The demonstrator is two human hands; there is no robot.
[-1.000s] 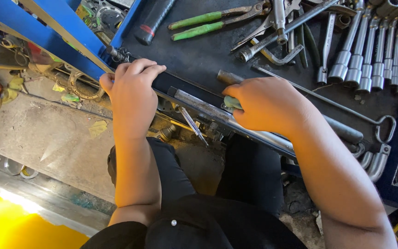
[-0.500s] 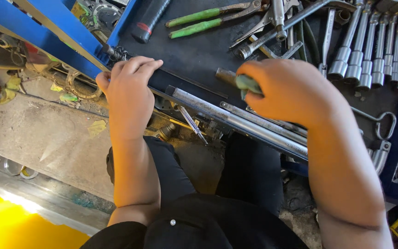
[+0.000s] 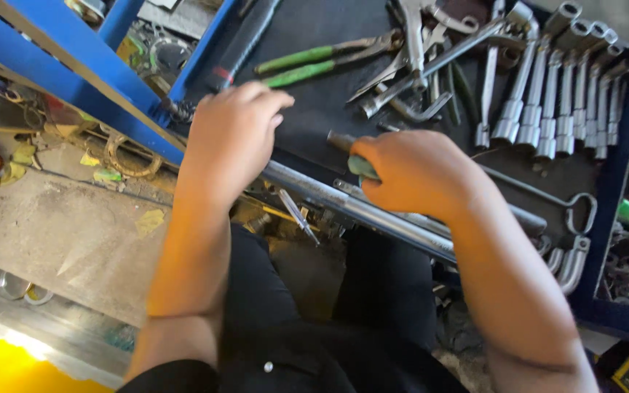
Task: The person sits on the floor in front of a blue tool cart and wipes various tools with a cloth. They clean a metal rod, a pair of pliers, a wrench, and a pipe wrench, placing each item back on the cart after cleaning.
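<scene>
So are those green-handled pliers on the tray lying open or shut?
Shut, as far as shows. The green-handled pliers lie flat on the dark tray, handles nearly parallel and jaws together. Neither hand touches them.

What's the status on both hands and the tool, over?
Left hand flat on tray edge. Right hand gripping green-handled tool. Steel bar underneath.

Bare forearms, bare hands, left hand [image 3: 231,138], right hand [image 3: 416,171], black top, small white button, black trousers

A green-handled tool [image 3: 354,154] is gripped near the dark tray's [image 3: 314,102] front edge, metal tip pointed toward 10 o'clock.
</scene>
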